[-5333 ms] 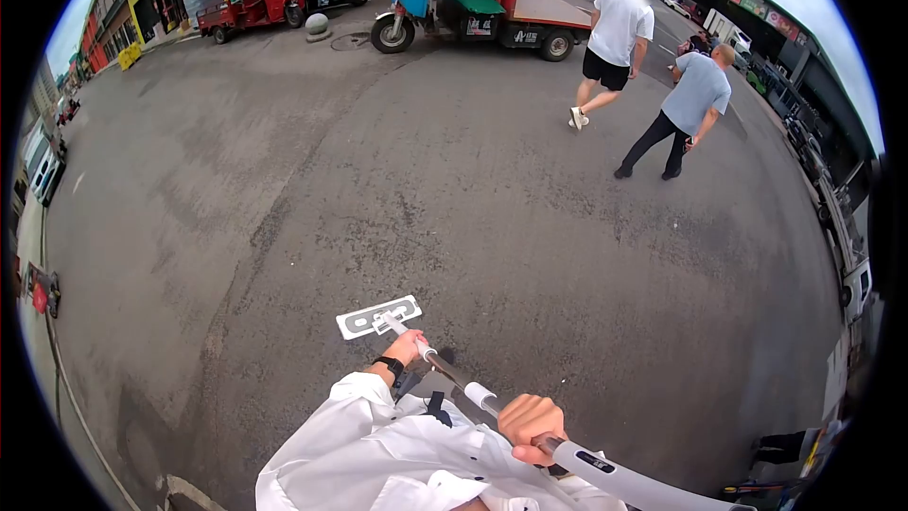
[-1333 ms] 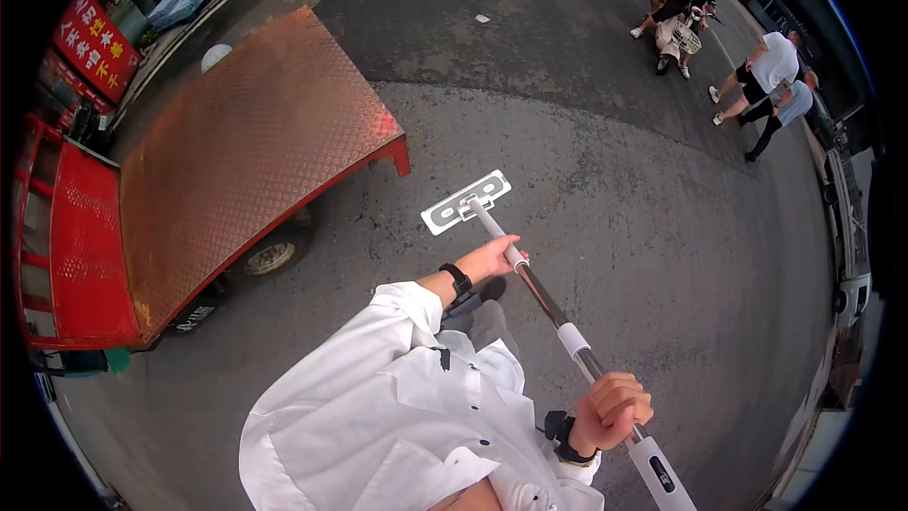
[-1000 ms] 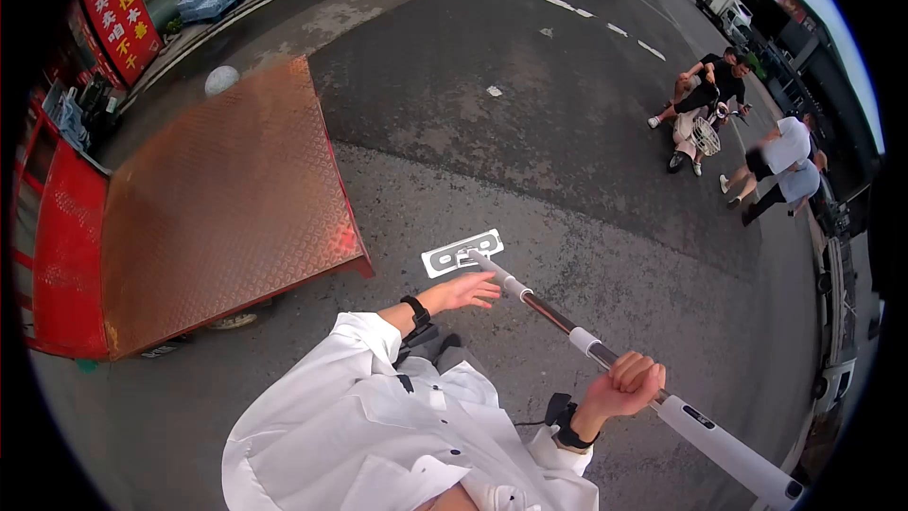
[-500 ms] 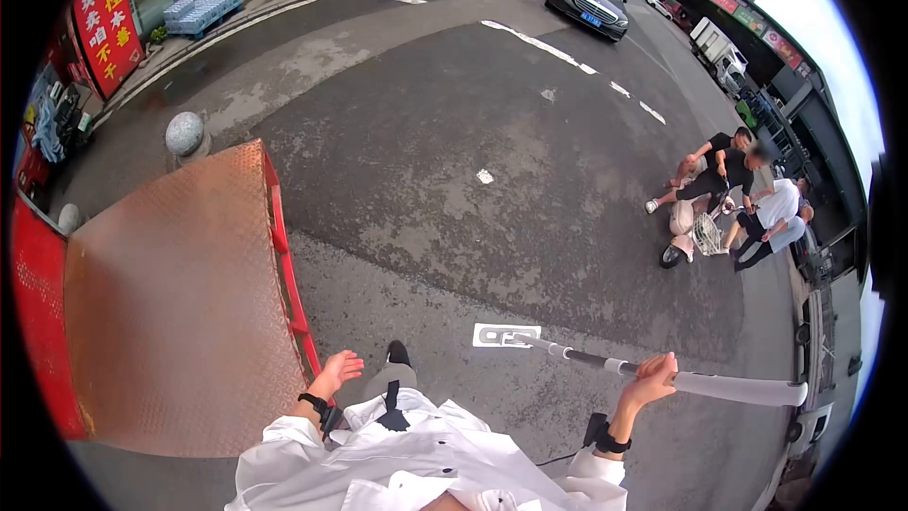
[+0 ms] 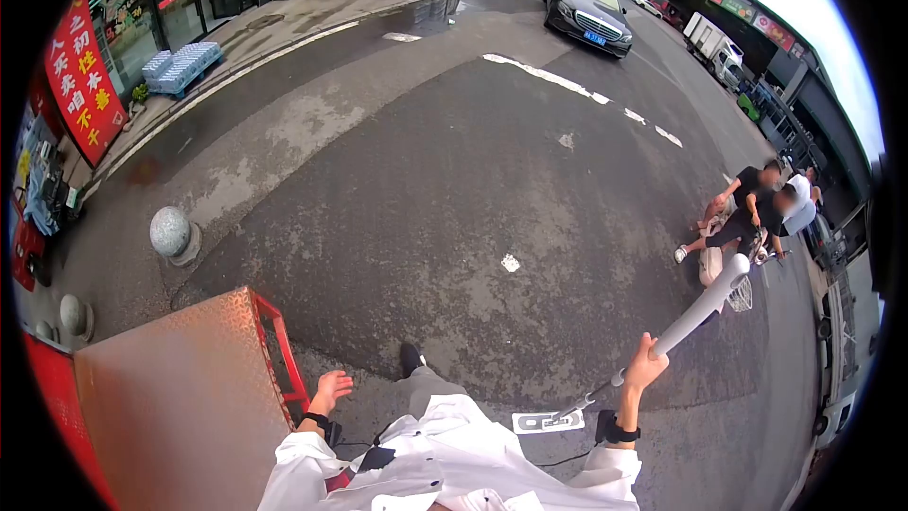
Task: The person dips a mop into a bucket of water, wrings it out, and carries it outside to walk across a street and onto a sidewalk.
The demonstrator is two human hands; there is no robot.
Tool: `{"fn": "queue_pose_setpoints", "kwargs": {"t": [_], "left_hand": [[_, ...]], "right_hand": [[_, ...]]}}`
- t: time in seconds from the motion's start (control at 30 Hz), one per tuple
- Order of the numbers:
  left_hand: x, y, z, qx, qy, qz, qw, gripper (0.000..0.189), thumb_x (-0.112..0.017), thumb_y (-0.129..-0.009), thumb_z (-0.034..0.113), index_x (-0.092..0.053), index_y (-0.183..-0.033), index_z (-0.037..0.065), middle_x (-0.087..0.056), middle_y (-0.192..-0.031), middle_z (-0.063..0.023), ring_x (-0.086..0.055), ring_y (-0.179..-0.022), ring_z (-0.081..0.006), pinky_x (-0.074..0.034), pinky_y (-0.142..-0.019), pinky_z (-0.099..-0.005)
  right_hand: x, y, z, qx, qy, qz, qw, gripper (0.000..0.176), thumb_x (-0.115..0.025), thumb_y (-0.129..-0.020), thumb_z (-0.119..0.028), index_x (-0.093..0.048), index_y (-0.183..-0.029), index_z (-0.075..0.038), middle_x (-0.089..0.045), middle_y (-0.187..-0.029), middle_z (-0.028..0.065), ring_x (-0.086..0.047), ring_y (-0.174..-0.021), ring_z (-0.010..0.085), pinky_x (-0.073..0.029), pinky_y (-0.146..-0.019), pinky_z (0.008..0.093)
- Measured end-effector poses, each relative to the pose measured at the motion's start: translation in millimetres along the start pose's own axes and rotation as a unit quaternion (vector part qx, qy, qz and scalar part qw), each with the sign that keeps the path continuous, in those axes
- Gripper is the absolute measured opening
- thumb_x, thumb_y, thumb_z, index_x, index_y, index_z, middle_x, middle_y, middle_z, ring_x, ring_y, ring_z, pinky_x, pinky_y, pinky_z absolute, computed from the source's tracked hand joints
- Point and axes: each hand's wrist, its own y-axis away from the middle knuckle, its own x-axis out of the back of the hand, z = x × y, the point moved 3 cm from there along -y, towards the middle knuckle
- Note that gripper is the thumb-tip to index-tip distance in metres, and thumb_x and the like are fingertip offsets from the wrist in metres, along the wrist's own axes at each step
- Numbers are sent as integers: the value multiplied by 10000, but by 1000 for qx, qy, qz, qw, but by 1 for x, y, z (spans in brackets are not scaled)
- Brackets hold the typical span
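My right hand (image 5: 646,367) is wrapped round the pole of a flat mop (image 5: 695,308), whose thick grey upper end rises up and away to the right. The mop's rectangular white head (image 5: 549,423) is down by the pavement, close in front of my white shirt (image 5: 445,459). My left hand (image 5: 331,388) hangs free with its fingers stretched out, near the red side rail (image 5: 288,350) of a rusty metal ramp (image 5: 180,378). A dark strap circles each wrist.
Stone balls (image 5: 171,232) stand left of the ramp. Ahead on the road is a black car (image 5: 591,14). Several people (image 5: 747,203) are with a scooter at the right. Shrink-wrapped bottle packs (image 5: 184,68) sit beside a red banner (image 5: 87,85) along the shopfronts.
The view has moved forward along the road. The mop's upper end has swung up and its head is closer to my body. The people and scooter appear farther right.
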Motion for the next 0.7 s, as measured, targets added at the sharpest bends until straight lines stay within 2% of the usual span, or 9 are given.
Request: {"fn": "queue_pose_setpoints", "kwargs": {"t": [0.03,0.1,0.13,0.23,0.37,0.4,0.5,0.57,0.7], "left_hand": [[26,-21,-9,22,8,59,998,322,-450,-904,285,-532,-1063,18,-645,-934,-163,-659,-803,-275,-557,-671,-413],[61,-27,-13,87,66,158,981,305,-438,-894,278,-525,-1048,29,-633,-935,-141,-646,-781,-269,-549,-680,-436],[79,-33,-22,92,97,181,974,329,-441,-885,293,-513,-1065,27,-620,-984,-152,-636,-835,-276,-540,-710,-454],[96,-23,-29,46,183,142,972,450,-442,-875,353,-476,-1131,-15,-572,-1064,-162,-587,-938,-295,-494,-815,-468],[78,-49,5,151,187,160,957,433,-439,-878,352,-482,-1117,-6,-577,-1060,-151,-588,-940,-290,-493,-818,-457],[70,-67,21,174,191,158,953,429,-439,-878,352,-483,-1114,-4,-579,-1059,-148,-588,-940,-288,-492,-819,-454],[76,-142,101,197,188,142,952,417,-437,-880,352,-487,-1103,3,-582,-1056,-140,-588,-941,-284,-491,-821,-446],[92,-200,175,186,178,128,958,409,-435,-882,351,-490,-1096,7,-585,-1054,-134,-589,-942,-281,-491,-822,-441],[159,-361,381,63,121,77,988,393,-433,-884,350,-495,-1082,17,-590,-1050,-124,-589,-944,-275,-489,-825,-430]], "right_hand": [[-41,-15,7,30,4,-22,999,435,-608,-871,-83,-332,-535,-86,-331,-514,-79,-285,-485,26,-175,-443,260],[-129,-38,2,19,-4,-52,998,445,-611,-863,-73,-324,-525,-96,-323,-510,-84,-280,-479,19,-171,-439,256],[-175,-46,-5,-13,-33,-79,996,446,-607,-862,-67,-322,-520,-99,-324,-505,-87,-278,-469,17,-172,-432,253],[-314,-67,-32,-50,-114,-164,979,453,-595,-858,-51,-310,-511,-113,-327,-485,-86,-280,-431,17,-186,-404,243],[-479,-73,-51,-52,-211,-245,945,448,-566,-882,-59,-306,-523,-120,-342,-469,-63,-295,-410,27,-207,-381,235],[-515,-75,-54,-74,-238,-268,931,431,-514,-915,-56,-327,-529,-99,-355,-469,-42,-285,-408,41,-230,-389,244],[-620,-80,-57,-43,-278,-251,926,414,-468,-934,-41,-351,-538,-74,-358,-463,-20,-280,-401,63,-263,-401,257],[-686,-87,-70,-58,-282,-242,926,411,-440,-943,-42,-362,-539,-57,-362,-457,1,-288,-387,85,-290,-407,273],[-815,-118,-114,-8,-321,-203,925,419,-415,-949,-55,-365,-534,-55,-358,-442,10,-305,-375,104,-318,-401,280]]}}
